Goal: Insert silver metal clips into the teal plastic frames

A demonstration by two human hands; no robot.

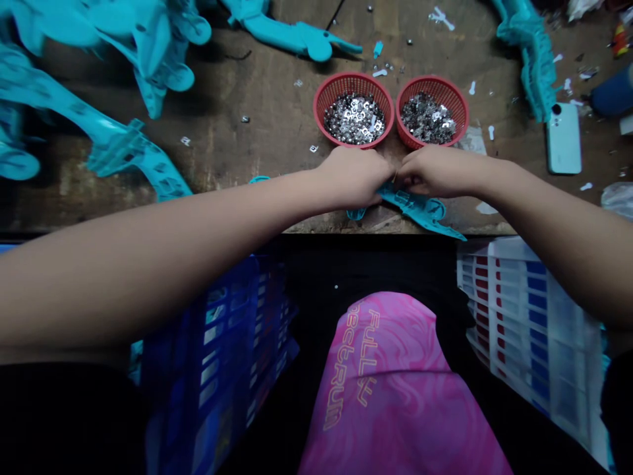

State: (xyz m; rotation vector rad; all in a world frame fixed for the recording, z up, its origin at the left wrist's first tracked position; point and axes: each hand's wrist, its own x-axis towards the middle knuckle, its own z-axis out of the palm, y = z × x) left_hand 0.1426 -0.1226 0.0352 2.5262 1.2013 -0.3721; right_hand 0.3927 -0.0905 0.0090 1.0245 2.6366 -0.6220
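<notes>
operator: state of the fingers?

technician: left hand point(353, 177) and right hand point(435, 171) are both curled closed. the fingers point(382, 183) of the two hands meet tip to tip and grip a teal plastic part point(420, 208), holding it down on the desk point(267, 132).

operator: location of the part?

technician: directly under the fingers, at the near edge of the desk. one end sticks out past the right hand's fingers, toward the person's right. a rounded lug shows just below the left hand's fingers.

operator: anything between the fingertips?

technician: possibly a small item is pinched where the tips meet. the view is too poor there to confirm.

operator: items around the fingers?

technician: just beyond the left fingers stands the left red basket point(321, 99). just beyond the right fingers stands the right red basket point(459, 99). the two sit side by side. each holds loose metal pieces point(355, 119). well to the right of the fingers, a phone point(564, 138) lies flat on the desk, back side up. far to the left of the fingers lies a heap of teal parts point(123, 145). below the fingers, off the desk, a blue crate point(222, 343) stands on the left side and a white crate point(524, 316) on the right side.
</notes>
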